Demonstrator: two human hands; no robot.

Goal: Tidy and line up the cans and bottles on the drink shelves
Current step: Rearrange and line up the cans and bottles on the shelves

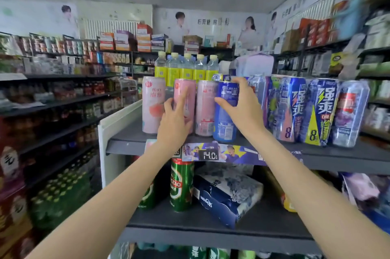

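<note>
On the upper shelf, the right hand wraps around a blue can, thumb on its left side and fingers over the top right. The left hand rests with spread fingers against a pink can, not gripping it. Another pink can stands farther left, and one stands between the hands. Yellow-labelled bottles line up behind.
</note>
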